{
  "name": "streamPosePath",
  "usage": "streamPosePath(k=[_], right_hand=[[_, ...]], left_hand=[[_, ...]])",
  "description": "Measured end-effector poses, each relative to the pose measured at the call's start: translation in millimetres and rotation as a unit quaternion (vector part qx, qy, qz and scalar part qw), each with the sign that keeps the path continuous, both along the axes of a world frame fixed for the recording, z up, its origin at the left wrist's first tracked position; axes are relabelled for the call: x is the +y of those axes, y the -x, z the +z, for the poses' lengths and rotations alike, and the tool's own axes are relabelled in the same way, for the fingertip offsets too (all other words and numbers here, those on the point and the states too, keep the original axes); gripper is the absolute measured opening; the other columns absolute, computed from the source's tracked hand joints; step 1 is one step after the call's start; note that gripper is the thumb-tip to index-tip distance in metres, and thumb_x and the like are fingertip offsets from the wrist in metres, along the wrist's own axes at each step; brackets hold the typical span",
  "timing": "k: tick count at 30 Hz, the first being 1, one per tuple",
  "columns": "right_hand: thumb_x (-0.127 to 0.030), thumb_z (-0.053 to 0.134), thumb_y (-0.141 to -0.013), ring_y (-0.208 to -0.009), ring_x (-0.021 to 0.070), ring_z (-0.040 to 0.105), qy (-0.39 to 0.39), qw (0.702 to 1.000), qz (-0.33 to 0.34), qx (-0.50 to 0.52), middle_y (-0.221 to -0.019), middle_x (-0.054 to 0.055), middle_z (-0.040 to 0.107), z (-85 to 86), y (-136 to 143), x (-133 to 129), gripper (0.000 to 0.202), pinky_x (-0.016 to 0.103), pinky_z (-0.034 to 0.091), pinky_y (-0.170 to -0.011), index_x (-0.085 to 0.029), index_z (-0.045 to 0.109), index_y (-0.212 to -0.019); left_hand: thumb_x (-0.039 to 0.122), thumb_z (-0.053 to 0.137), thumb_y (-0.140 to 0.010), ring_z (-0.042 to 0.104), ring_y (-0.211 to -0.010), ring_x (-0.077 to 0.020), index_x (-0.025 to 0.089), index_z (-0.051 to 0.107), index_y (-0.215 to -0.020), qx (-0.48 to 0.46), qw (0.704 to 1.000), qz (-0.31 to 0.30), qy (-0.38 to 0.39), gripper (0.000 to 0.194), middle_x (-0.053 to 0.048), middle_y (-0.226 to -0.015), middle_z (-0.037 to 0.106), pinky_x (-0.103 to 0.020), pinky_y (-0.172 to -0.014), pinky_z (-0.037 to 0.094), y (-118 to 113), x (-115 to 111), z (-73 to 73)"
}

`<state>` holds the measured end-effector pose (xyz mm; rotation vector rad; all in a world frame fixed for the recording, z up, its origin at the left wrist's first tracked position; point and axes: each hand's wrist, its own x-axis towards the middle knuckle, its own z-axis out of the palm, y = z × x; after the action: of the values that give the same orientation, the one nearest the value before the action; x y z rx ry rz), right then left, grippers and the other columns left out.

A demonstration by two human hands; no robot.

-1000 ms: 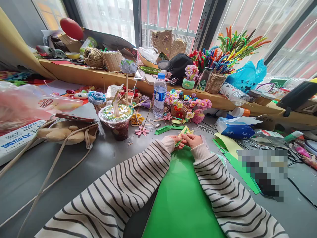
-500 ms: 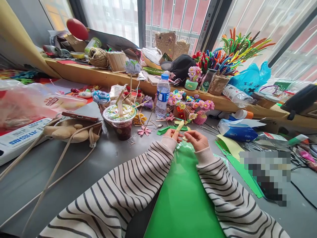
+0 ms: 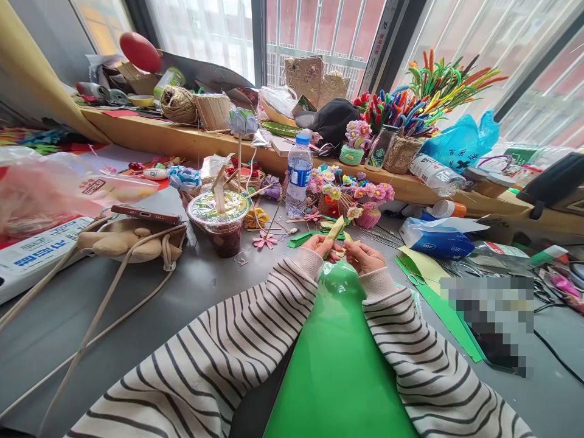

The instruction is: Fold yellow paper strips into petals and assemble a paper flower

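Note:
A pale yellow rolled piece [image 3: 336, 229] rises from between the fingers of my left hand [image 3: 322, 246], which is closed round its lower end. Close by on the right, my right hand [image 3: 365, 256] has its thumb and fingers pinched together; what they hold is too small to make out. Both hands are over the far end of a glossy green sheet [image 3: 342, 353]. Green paper pieces [image 3: 303, 238] lie just beyond my left hand.
A lidded drink cup [image 3: 221, 222] and a water bottle [image 3: 299, 176] stand beyond my left arm. Crocheted flowers [image 3: 360, 193] are behind the hands. To the right lie a blue tissue pack [image 3: 435, 240], green-handled scissors [image 3: 416, 279] and a yellow paper strip [image 3: 422, 267].
My right hand has turned slightly and its fingers have drawn closer together. The yellow piece in my left hand has shifted a little and shows more of its length.

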<state>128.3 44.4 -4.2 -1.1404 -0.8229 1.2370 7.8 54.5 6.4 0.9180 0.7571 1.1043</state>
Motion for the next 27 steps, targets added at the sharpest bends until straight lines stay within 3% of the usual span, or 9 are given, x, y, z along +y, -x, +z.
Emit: streamPosePath(k=[6, 13, 21, 27], right_hand=[[-0.026, 0.071, -0.043, -0.040, 0.0045, 0.041, 0.015, 0.997, 0.019, 0.069, -0.042, -0.004, 0.049, 1.1, -1, 2, 0.018, 0.020, 0.031, -0.038, -0.014, 0.060, -0.049], [-0.029, 0.071, -0.044, -0.041, 0.0042, 0.042, 0.020, 0.996, 0.044, 0.079, -0.045, -0.003, 0.049, -1.3, -5, 2, 0.020, 0.019, 0.034, -0.040, -0.014, 0.059, -0.049], [-0.038, 0.069, -0.044, -0.042, 0.0062, 0.044, 0.001, 0.995, 0.103, 0.020, -0.047, -0.001, 0.051, -5.3, -8, 2, 0.027, 0.021, 0.036, -0.042, -0.015, 0.058, -0.051], [-0.047, 0.068, -0.040, -0.037, 0.0041, 0.038, 0.020, 0.988, 0.152, 0.012, -0.044, -0.001, 0.048, -1.8, -7, -2, 0.036, 0.020, 0.033, -0.037, -0.015, 0.051, -0.044]], left_hand=[[0.015, 0.049, -0.069, 0.049, -0.043, -0.0059, 0.010, 0.046, -0.070, -0.057, 0.996, -0.063, -0.001, 0.005, -0.001, -0.058, 0.056, -0.019, -0.045, 0.038, 7, 1, 3.0], [0.020, 0.056, -0.063, 0.048, -0.042, -0.0055, 0.009, 0.050, -0.065, -0.106, 0.985, -0.135, -0.025, 0.013, -0.002, -0.060, 0.055, -0.019, -0.042, 0.035, 10, 5, -1.6], [0.025, 0.056, -0.063, 0.046, -0.039, -0.0043, 0.010, 0.050, -0.063, -0.091, 0.968, -0.232, -0.031, 0.016, -0.001, -0.058, 0.053, -0.017, -0.038, 0.030, 17, 5, 3.9], [0.030, 0.059, -0.061, 0.046, -0.038, -0.0046, 0.011, 0.047, -0.065, -0.065, 0.959, -0.270, -0.058, 0.023, -0.001, -0.057, 0.054, -0.018, -0.036, 0.031, 21, 3, 7.5]])
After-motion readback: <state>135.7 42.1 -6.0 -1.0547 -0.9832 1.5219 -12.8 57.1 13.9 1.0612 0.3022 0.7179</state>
